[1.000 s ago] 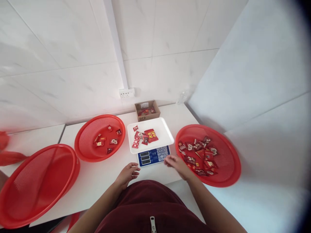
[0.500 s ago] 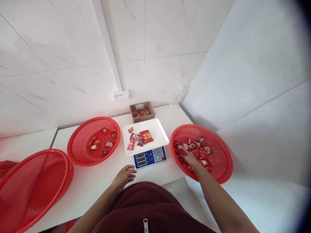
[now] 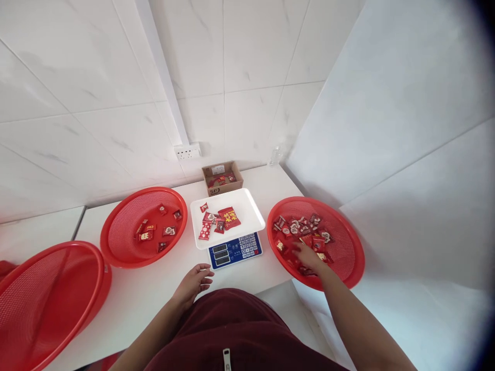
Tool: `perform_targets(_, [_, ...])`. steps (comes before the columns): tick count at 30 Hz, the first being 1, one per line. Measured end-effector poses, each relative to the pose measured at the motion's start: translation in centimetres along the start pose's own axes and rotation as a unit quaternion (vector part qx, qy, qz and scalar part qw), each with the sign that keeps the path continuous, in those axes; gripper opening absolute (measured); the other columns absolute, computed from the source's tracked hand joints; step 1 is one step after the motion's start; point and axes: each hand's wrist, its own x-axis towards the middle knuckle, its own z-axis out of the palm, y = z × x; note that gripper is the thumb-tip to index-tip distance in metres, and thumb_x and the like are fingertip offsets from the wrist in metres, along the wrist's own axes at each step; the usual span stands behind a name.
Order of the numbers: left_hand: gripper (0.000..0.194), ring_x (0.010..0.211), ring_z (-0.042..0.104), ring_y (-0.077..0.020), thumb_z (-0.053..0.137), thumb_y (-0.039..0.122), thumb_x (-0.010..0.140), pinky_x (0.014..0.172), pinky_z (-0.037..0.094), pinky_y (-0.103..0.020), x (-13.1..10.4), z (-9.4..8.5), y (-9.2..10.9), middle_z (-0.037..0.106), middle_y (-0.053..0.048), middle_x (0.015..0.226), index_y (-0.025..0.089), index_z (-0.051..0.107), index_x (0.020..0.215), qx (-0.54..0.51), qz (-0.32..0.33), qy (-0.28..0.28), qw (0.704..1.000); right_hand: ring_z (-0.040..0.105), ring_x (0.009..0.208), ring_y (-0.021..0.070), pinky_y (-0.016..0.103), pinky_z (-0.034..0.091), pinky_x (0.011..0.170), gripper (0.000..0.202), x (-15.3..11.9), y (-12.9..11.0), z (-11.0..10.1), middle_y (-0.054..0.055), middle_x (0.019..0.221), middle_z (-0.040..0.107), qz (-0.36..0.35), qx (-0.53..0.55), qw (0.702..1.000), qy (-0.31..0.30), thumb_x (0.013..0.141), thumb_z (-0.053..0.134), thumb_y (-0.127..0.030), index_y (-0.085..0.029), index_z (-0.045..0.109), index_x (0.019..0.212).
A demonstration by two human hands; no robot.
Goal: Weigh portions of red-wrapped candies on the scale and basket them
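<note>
My right hand reaches down into the right red basket, among several small red-wrapped snack packets. Its fingertips are partly lost among the packets, so I cannot make out whether they grip one. My left hand hangs in front of the digital scale, fingers apart and nothing in them. On the scale's white tray lie several small packets and one larger red packet with yellow lettering.
Left of the scale, a red basket holds several packets. A larger red basket stands at the near left. Behind the scale is a cardboard box with red packets inside. A clear plastic item stands by the wall, near a power socket.
My right hand has shifted slightly within the right basket, and more packets show behind it. My left hand has hardly moved. The whole view has slid a little.
</note>
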Motion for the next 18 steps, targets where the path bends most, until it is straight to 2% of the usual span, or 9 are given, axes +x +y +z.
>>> perform_targets(2, [0.039, 0.067, 0.056, -0.0112, 0.071, 0.035, 0.063, 0.068, 0.043, -0.026, 0.1, -0.1, -0.1, 0.062, -0.005, 0.086, 0.017, 0.054, 0.092, 0.001, -0.001, 0.0, 1.0, 0.053, 0.111, 0.0246, 0.035, 0.039, 0.091, 0.037, 0.6, 0.6, -1.3, 0.012, 0.119, 0.06, 0.023, -0.018, 0.998, 0.046, 0.074, 0.05, -0.02, -0.019, 0.061, 0.109])
perform_targets(4, [0.038, 0.067, 0.056, -0.0114, 0.071, 0.035, 0.062, 0.068, 0.043, -0.026, 0.2, -0.2, -0.2, 0.062, -0.005, 0.085, 0.017, 0.054, 0.091, 0.001, -0.003, 0.003, 1.0, 0.052, 0.111, 0.0285, 0.04, 0.037, 0.092, 0.032, 0.9, 1.4, -2.6, 0.016, 0.116, 0.06, 0.054, -0.027, 0.997, 0.057, 0.074, 0.049, -0.02, -0.015, 0.063, 0.103])
perform_targets(6, [0.038, 0.067, 0.056, -0.0114, 0.071, 0.034, 0.062, 0.068, 0.043, -0.026, 0.3, -0.3, -0.3, 0.062, -0.005, 0.085, 0.017, 0.055, 0.091, 0.002, -0.002, 0.005, 1.0, 0.057, 0.102, 0.0305, 0.041, 0.04, 0.087, 0.019, 0.7, 2.2, -3.2, 0.016, 0.1, 0.066, 0.076, -0.025, 0.996, 0.036, 0.07, 0.056, -0.02, -0.015, 0.067, 0.085])
perform_targets(9, [0.038, 0.067, 0.056, -0.0114, 0.071, 0.035, 0.062, 0.068, 0.043, -0.026, 0.5, -0.2, -0.3, 0.061, -0.004, 0.085, 0.017, 0.054, 0.091, 0.009, -0.001, 0.0, 1.0, 0.064, 0.085, 0.0295, 0.04, 0.046, 0.076, 0.006, -0.2, 2.7, -2.4, 0.013, 0.076, 0.069, 0.09, 0.002, 0.996, -0.006, 0.063, 0.065, -0.021, -0.016, 0.065, 0.067])
perform_targets(11, [0.038, 0.067, 0.056, -0.0114, 0.071, 0.035, 0.062, 0.068, 0.044, -0.026, 0.6, 0.0, -0.2, 0.061, -0.004, 0.085, 0.017, 0.054, 0.092, 0.014, -0.002, -0.006, 1.0, 0.065, 0.079, 0.0269, 0.038, 0.048, 0.072, 0.011, -0.6, 2.2, -1.3, 0.011, 0.074, 0.07, 0.087, 0.036, 0.995, -0.016, 0.065, 0.064, -0.024, -0.017, 0.066, 0.074])
perform_targets(14, [0.039, 0.068, 0.057, -0.0116, 0.07, 0.034, 0.063, 0.068, 0.044, -0.026, 0.6, 0.2, -0.1, 0.061, -0.005, 0.086, 0.017, 0.054, 0.093, 0.02, -0.003, -0.01, 1.0, 0.066, 0.08, 0.0213, 0.033, 0.051, 0.071, 0.028, -0.6, 1.0, -0.1, 0.009, 0.089, 0.071, 0.06, 0.103, 0.993, -0.011, 0.077, 0.052, -0.03, -0.018, 0.062, 0.101])
perform_targets(16, [0.039, 0.068, 0.057, -0.0117, 0.07, 0.035, 0.063, 0.069, 0.044, -0.027, 0.5, 0.2, -0.1, 0.061, -0.005, 0.086, 0.017, 0.054, 0.093, 0.023, -0.003, -0.009, 1.0, 0.066, 0.084, 0.019, 0.031, 0.052, 0.072, 0.035, -0.2, 0.3, -0.1, 0.009, 0.101, 0.069, 0.044, 0.136, 0.99, 0.002, 0.083, 0.042, -0.033, -0.018, 0.055, 0.113])
perform_targets(18, [0.039, 0.068, 0.056, -0.0117, 0.071, 0.036, 0.062, 0.069, 0.043, -0.027, 0.5, 0.1, -0.1, 0.061, -0.005, 0.086, 0.017, 0.054, 0.092, 0.023, -0.004, -0.007, 1.0, 0.065, 0.088, 0.0186, 0.031, 0.052, 0.073, 0.037, 0.3, 0.0, -0.5, 0.009, 0.107, 0.067, 0.037, 0.146, 0.989, 0.018, 0.085, 0.038, -0.033, -0.019, 0.053, 0.116])
